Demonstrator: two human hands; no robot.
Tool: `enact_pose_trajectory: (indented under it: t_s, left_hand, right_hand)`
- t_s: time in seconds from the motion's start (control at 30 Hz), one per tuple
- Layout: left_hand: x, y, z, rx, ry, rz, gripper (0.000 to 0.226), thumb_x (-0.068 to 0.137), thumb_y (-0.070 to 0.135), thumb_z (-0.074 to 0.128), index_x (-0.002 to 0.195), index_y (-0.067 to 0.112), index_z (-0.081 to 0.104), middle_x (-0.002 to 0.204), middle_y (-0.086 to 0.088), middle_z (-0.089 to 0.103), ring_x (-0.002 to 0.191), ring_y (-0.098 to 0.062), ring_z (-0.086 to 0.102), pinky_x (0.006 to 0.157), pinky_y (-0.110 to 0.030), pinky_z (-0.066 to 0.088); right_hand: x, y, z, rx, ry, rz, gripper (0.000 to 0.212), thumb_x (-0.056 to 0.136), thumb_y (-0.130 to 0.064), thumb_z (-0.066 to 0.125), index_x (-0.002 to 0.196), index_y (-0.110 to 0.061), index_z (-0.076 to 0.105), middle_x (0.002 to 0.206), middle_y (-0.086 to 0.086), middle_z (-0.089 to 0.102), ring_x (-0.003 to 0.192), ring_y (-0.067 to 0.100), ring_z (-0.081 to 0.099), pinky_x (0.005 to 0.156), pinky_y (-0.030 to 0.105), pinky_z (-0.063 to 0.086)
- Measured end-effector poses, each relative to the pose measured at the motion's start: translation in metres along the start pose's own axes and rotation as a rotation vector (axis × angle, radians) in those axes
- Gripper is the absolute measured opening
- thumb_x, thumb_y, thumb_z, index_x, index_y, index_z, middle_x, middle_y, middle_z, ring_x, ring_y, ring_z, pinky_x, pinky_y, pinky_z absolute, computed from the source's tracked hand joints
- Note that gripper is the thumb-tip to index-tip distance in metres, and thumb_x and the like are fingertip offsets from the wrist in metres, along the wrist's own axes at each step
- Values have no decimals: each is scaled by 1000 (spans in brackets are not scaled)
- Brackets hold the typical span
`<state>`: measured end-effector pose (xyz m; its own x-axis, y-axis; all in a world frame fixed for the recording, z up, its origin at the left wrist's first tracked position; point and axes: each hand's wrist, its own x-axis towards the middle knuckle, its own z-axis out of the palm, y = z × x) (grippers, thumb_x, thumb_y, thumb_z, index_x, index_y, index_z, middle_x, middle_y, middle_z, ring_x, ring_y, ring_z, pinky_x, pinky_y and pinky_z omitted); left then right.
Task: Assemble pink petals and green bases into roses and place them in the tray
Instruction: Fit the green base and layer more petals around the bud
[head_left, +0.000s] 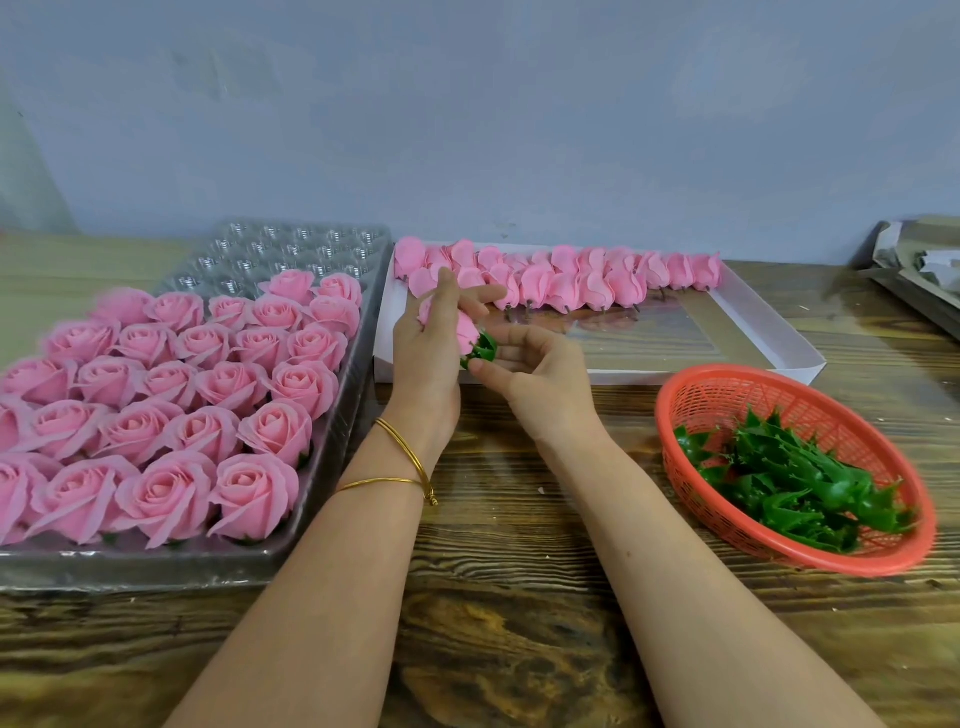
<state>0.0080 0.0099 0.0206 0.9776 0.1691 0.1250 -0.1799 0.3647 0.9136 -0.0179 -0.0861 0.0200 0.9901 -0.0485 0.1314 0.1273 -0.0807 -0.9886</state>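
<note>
Holding, left hand: the left hand (423, 358) sits just left of the view's centre, back to the camera, its fingers curled round a pink petal head (465, 330); the forefinger points to 12 o'clock.
Right hand: the right hand (540, 374) lies palm up at 3 o'clock of the left hand, fingers loosely bent, thumb and fingertips pinching a green base (485, 351).
Pink petal head: in the left hand's grip, its lower end turned toward 4 o'clock.
Green base: touching the lower end of the petal head, between the two hands; how far it is seated I cannot tell.
Tray: the tray (156, 569) of clear plastic lies at 9 o'clock on the tabletop (493, 597).
Finished roses: the finished roses (171, 415) stand upright in rows and fill the near part of the tray; the empty cups (291, 249) are at its far end, toward 11 o'clock.
White box: the white box (675, 376) lies at 1 o'clock, just beside the tray.
Loose petal heads: the loose petal heads (587, 283) lie along the box's far edge.
Red basket: the red basket (753, 373) sits at 4 o'clock, near the box's front corner.
Spare green bases: the spare green bases (789, 478) are heaped inside the basket.
Bangles: two gold bangles (402, 457) circle the left wrist.
</note>
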Motion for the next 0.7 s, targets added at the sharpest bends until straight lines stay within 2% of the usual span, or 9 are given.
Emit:
enact_pose_trajectory:
  t_s: [0.23,0.4,0.5,0.6,0.7]
  left_hand:
    - [0,3,1,-7,-4,1,54,100,37,47,50,24,64,94,-2,75,105,-25,67,100,-59,44]
    - [0,4,0,-14,9,-3,52,100,34,48,52,21,63,87,-3,75,96,-23,69,99,-55,46]
    - [0,3,-1,12,19,2,49,99,37,49,55,20,63,80,-5,74,85,-21,69,89,-50,50]
    - [-1,3,-1,50,25,15,49,98,40,49,55,24,65,71,-3,71,77,-23,68,79,-46,53]
    - [-2,4,0,68,26,37,49,98,40,48,54,25,65,65,-1,69,69,-17,66,72,-38,51]
  right_hand:
    - [0,1,0,-25,16,-1,28,80,3,74,103,-10,66,90,4,70,81,9,66,79,20,55]
    - [0,2,0,-36,13,-33,33,78,5,75,91,-23,63,84,-8,67,69,-8,62,70,13,52]
    - [0,4,1,-23,8,-19,34,77,6,75,95,-20,63,86,-5,69,74,-4,65,75,17,55]
    - [1,4,2,-32,11,-6,34,78,6,75,104,-12,64,93,4,72,86,12,69,81,25,57]
    - [2,5,1,-61,33,-4,33,78,5,75,106,-9,65,96,8,72,89,18,70,83,30,58]
